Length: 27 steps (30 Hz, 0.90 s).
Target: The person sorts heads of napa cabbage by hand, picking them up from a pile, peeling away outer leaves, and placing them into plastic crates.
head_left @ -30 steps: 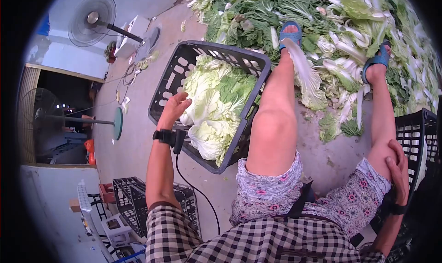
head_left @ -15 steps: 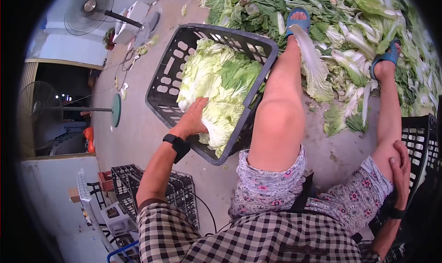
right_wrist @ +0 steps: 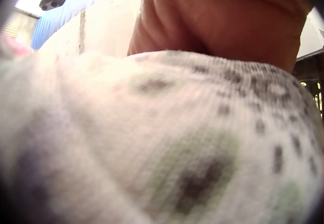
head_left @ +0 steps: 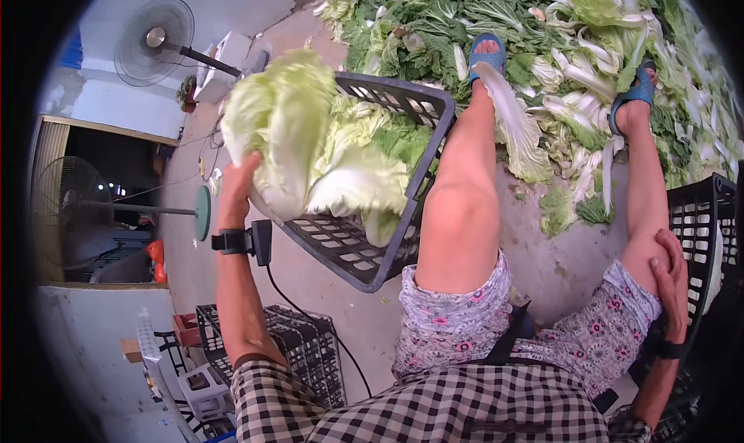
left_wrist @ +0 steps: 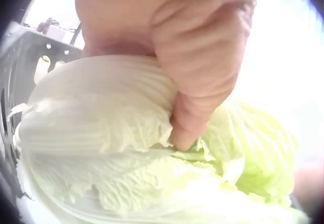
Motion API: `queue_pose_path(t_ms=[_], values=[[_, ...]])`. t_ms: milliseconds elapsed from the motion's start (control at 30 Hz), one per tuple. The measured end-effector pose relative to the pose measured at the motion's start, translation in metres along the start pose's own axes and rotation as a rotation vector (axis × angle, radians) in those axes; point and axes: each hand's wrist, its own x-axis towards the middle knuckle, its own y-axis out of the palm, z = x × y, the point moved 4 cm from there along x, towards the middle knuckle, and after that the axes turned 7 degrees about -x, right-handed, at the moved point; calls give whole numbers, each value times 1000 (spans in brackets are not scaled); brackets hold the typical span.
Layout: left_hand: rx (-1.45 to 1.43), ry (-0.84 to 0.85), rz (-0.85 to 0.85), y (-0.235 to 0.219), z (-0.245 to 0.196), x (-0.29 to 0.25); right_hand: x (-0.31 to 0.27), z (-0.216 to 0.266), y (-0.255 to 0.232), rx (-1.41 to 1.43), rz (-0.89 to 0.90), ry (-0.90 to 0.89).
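My left hand (head_left: 239, 189) grips a pale green napa cabbage (head_left: 283, 121), held up over the left side of a black plastic crate (head_left: 335, 255). In the left wrist view the thumb (left_wrist: 187, 125) presses into the leaves beside the thick white ribs of the cabbage (left_wrist: 86, 102). More napa cabbages (head_left: 372, 181) lie inside the crate. On the right leg, just above the knee, rests my right hand (head_left: 671, 279). Patterned shorts (right_wrist: 126, 117) fill most of the right wrist view, with part of that hand (right_wrist: 217, 24) above them.
A large heap of loose cabbage leaves (head_left: 442, 17) covers the floor around both sandalled feet. Another black crate (head_left: 692, 210) stands by the right leg, and stacked crates (head_left: 302, 350) at lower left. Two fans (head_left: 155, 38) stand at left. A cable (head_left: 329, 327) trails from the left wrist.
The left hand reached down into the crate, took hold of a cabbage and lifted it up and to the left. My right hand stayed on the leg.
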Motion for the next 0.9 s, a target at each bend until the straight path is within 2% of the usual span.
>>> queue_pose_path(t_ms=[67, 100, 133, 200, 233, 267, 333, 367, 433, 467, 500, 567, 600, 667, 700, 733, 767, 833, 900], values=[[-489, -47, 51, -6, -13, 4, -3, 6, -1, 90, -18, 1], [-638, -53, 146, -3, -21, 5, -4, 11, -2, 136, -31, -2], [-754, -53, 169, 5, -36, -2, -4, 17, -1, 137, -34, -9], [-991, -71, 241, 38, -63, -21, -5, 32, -5, 129, -46, -7], [-1094, -89, 300, 59, -77, -32, -5, 46, -9, 60, -65, -81], [-1185, -94, 397, 78, -82, -38, -4, 51, -9, 9, -118, -159], [-1408, -245, 631, 121, -85, -50, -5, 75, -9, 61, -178, -247], [-1375, -248, 655, 148, -93, -62, -6, 89, -11, -45, -176, -297], [-1271, -262, 657, 206, -123, -109, -8, 122, -16, -53, -194, -431], [-1290, -336, 779, 234, -129, -128, -9, 138, -18, -141, -217, -581], [-1274, -391, 838, 261, -133, -149, -7, 150, -17, -96, -205, -669], [-1220, -477, 906, 299, -131, -179, -14, 151, -16, -80, -221, -689], [-1187, -505, 918, 311, -128, -189, -8, 164, -10, -31, -236, -764], [-1123, -614, 932, 346, -120, -219, -5, 163, -10, 3, -327, -810], [-946, -352, 1014, 352, -124, -230, -4, 157, -13, -6, -393, -809], [-920, -331, 1045, 359, -126, -238, -4, 153, -19, -15, -453, -819], [-894, -309, 1076, 365, -129, -247, -6, 149, -27, -90, -540, -739], [-1111, -753, 1040, 379, -133, -259, -8, 140, -39, -125, -534, -756], [-1030, -779, 1019, 380, -139, -268, -7, 135, -38, -52, -521, -801]])
